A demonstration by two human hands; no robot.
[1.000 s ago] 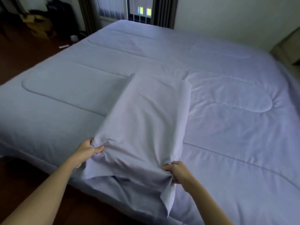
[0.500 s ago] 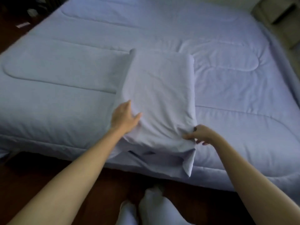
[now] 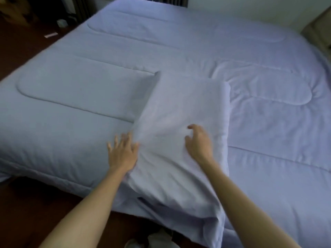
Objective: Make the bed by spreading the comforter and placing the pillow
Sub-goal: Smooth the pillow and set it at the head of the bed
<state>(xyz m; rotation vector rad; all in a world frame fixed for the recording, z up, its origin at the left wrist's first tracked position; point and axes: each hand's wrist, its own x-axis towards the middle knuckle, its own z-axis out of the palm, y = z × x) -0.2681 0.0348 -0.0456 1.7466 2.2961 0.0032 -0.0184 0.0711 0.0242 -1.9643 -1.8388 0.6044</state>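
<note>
A pale lavender quilted comforter (image 3: 206, 51) lies spread flat over the whole bed. A pillow (image 3: 180, 108) in a matching lavender case lies on top of it near the bed's front edge, its loose open end hanging over that edge. My left hand (image 3: 123, 153) rests flat with fingers spread at the pillow's left side, touching its edge. My right hand (image 3: 198, 144) hovers over the pillow's middle with fingers loosely curled and apart, holding nothing.
Dark wooden floor (image 3: 26, 212) runs along the bed's front and left. My socked feet (image 3: 154, 240) stand at the bed's edge. Small items lie on the floor (image 3: 51, 34) at the far left. A white wall and a beige piece of furniture (image 3: 320, 31) sit at the back right.
Both hands have let go of the pillow's near end. The left hand slid to the pillow's left edge; the right hand moved up over its middle. The pillow now lies flat.
</note>
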